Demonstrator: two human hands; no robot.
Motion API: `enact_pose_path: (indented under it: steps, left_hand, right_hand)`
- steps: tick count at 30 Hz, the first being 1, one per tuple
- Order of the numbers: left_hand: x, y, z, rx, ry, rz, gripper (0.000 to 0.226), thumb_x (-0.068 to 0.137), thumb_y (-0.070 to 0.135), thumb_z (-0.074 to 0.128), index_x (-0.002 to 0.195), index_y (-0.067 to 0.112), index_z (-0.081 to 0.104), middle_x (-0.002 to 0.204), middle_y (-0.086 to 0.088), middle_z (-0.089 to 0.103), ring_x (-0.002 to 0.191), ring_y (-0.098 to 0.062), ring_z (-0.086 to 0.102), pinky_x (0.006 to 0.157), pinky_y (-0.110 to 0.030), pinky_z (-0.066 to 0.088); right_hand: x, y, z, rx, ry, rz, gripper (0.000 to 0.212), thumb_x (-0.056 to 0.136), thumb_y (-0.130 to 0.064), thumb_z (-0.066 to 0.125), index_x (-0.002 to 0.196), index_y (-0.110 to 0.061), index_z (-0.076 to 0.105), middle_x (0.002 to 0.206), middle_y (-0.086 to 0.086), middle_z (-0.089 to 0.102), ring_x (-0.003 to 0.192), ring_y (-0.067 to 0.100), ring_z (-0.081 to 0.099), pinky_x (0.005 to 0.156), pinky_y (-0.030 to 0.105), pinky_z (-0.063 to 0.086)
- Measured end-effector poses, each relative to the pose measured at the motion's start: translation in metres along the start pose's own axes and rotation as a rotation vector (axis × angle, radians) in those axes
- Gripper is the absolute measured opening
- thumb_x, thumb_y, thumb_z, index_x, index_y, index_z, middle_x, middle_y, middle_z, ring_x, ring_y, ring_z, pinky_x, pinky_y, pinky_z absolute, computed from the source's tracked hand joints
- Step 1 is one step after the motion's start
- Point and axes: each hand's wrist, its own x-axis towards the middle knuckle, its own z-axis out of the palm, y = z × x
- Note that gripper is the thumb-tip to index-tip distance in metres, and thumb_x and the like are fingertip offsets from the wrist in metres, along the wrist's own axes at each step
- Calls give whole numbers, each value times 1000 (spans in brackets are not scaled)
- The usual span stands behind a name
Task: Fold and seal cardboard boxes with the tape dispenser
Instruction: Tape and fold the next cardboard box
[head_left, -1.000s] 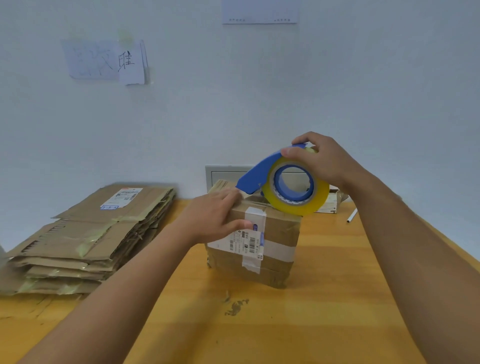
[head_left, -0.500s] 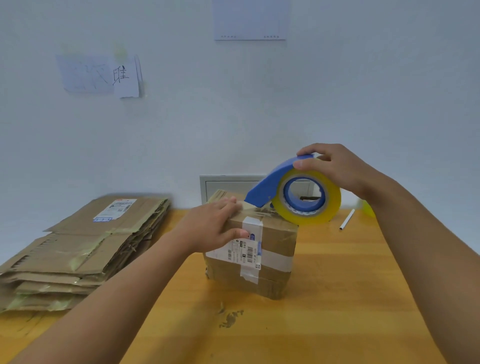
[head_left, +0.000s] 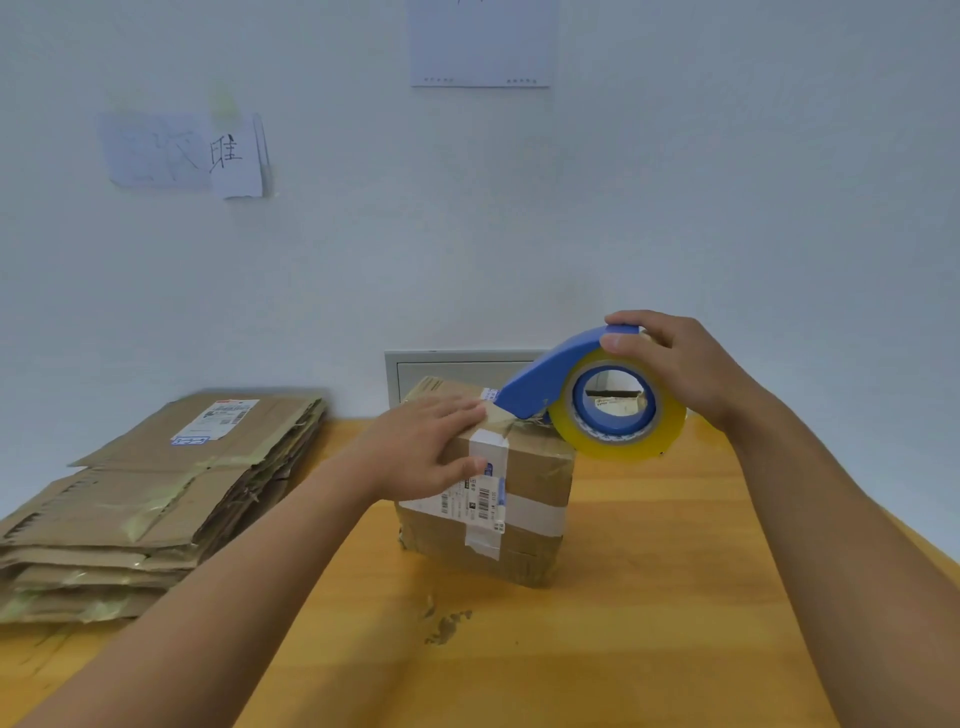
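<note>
The cardboard box (head_left: 511, 483) stands on the desk (head_left: 649, 597), near its middle. To lay this strip well, keep the tape dispenser (head_left: 587, 397) low against the box top and pull it steadily along the seam — the tape should stay taut and straight. The right hand (head_left: 675, 364) curls its grip over the dispenser's blue handle and yellow roll. The left hand (head_left: 426, 449) lies flat, fingers spread on the box top, thumb down the near face — pinning the tape's start.
</note>
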Motion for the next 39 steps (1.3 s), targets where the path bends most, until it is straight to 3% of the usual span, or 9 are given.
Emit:
enact_pose_path:
  steps: [6,11,15,19,25,29,33,36,39]
  left_hand:
    - [12,13,0,69,6,11,88,81,84,38,151,30,35,157,12,33,142,-11,33,110,-36,35]
    - [20,14,7,47,6,47,88,79,86,36,151,37,24,145,14,48,122,-11,55,82,-34,55]
    - [23,12,8,72,-7,35,88,81,85,32,155,38,19,160,19,25,134,-11,45,89,-33,52]
    - [23,8,4,62,-52,-39,89,79,83,35,155,40,20,161,18,18,143,-12,35,104,-38,43]
    - [21,9,4,48,-61,13,75,85,79,36,152,53,13,163,13,19,147,-15,26,110,-42,36]
    - [20,15,-1,31,-12,37,68,91,66,48,152,43,28,162,9,19,148,-17,20,116,-41,22]
    - [24,47,8,-9,13,-18,95,78,86,42,152,28,28,155,7,34,138,-16,36,112,-37,30]
    - [29,59,17,25,98,-39,96,74,91,34,149,32,32,147,9,41,130,-14,42,108,-34,34]
    - [34,54,16,-18,105,32,83,82,76,46,150,31,30,150,11,39,131,-11,41,108,-31,34]
  right_hand:
    - [8,-5,1,-57,-21,7,36,93,-48,61,124,-29,62,118,-9,62,107,13,59,87,27,48]
    - [14,-11,1,-126,-52,0,34,92,-49,62,118,-27,62,112,-10,62,98,10,59,80,25,49]
    - [11,-11,-4,-81,-57,-3,35,92,-45,64,120,-25,65,114,-9,64,101,9,60,79,21,48]
    - [-4,-2,-21,-44,-15,7,36,93,-39,65,125,-23,64,117,-6,65,105,11,61,79,19,47]
    - [-31,21,-23,6,17,18,35,93,-34,66,127,-27,61,123,-6,62,107,8,60,81,17,45]
    - [-40,36,-16,68,55,45,31,94,-34,64,124,-29,61,121,-5,62,105,12,61,83,23,48]
    - [-50,44,-8,120,112,69,29,94,-35,64,122,-31,60,115,-8,63,105,15,61,88,31,51]
    - [-59,44,0,131,162,81,29,93,-37,63,121,-30,57,112,-11,61,99,4,60,79,21,49]
    - [-66,44,10,161,175,102,32,94,-36,64,123,-28,53,111,-9,59,97,4,60,74,15,46]
